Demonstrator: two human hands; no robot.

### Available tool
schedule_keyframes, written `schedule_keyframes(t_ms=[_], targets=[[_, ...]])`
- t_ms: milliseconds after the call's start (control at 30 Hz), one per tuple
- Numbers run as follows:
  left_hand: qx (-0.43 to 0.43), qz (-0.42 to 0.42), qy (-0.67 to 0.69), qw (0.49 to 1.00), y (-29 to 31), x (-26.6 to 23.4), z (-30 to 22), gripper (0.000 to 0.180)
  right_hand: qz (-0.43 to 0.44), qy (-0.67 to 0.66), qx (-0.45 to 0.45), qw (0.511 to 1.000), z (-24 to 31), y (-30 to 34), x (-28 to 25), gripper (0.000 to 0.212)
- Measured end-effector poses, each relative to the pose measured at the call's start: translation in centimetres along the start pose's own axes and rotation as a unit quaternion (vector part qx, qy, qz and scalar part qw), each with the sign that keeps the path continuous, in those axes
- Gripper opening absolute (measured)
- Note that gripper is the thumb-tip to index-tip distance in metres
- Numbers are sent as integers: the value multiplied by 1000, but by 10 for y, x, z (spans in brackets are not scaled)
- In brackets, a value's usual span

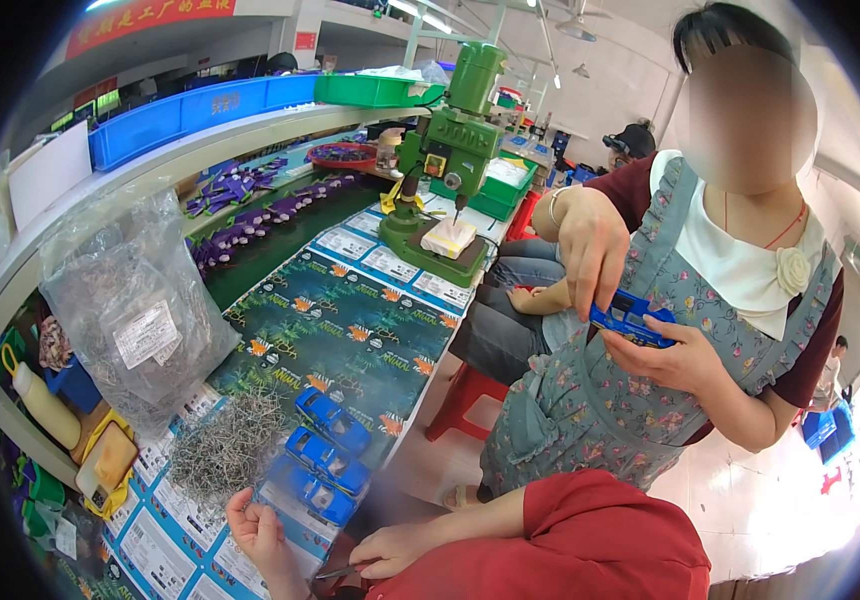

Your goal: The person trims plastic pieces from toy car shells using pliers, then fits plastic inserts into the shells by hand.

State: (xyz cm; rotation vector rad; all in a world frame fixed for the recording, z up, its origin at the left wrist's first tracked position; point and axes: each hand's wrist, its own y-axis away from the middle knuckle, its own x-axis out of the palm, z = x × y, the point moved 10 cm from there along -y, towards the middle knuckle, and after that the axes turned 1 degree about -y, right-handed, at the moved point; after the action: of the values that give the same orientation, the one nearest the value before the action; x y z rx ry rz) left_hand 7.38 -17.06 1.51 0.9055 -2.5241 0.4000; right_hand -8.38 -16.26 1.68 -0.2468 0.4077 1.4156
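My left hand [257, 535] is raised at the edge of a heap of thin silvery metal pins [228, 447]; its fingers are curled in, and whatever is in them is too small to name. Lower and to the right, my right hand [393, 549] is closed on a thin metal tool [335, 574], mostly hidden under the fingers. Just beyond my hands, three blue toy car bodies [327, 458] lie side by side on the patterned sheet. A co-worker standing to my right holds another blue toy car [633, 320] in both hands.
A clear bag of pins [140, 310] leans at the left. Behind the printed sheet [340, 320] stands a green drill press [450, 160]. Purple parts [250, 215] line the green belt. A bottle [45, 400] and phone [107, 462] sit far left; a red stool [465, 400] stands beside the table.
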Motion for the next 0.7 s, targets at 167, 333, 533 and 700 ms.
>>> schedule_keyframes(t_ms=[167,333,533,700], targets=[[-10,3,-3,1000,0,1,0,31,2,-7,5,1000,-2,-3,2,29],[-12,14,-2,1000,0,2,2,31,32,-6,19,999,-8,-4,7,29],[4,22,-16,1000,-2,-2,6,29,57,-18,36,998,-12,-1,12,29],[4,27,-15,1000,-2,-2,6,29,46,-18,22,999,-9,0,10,28]])
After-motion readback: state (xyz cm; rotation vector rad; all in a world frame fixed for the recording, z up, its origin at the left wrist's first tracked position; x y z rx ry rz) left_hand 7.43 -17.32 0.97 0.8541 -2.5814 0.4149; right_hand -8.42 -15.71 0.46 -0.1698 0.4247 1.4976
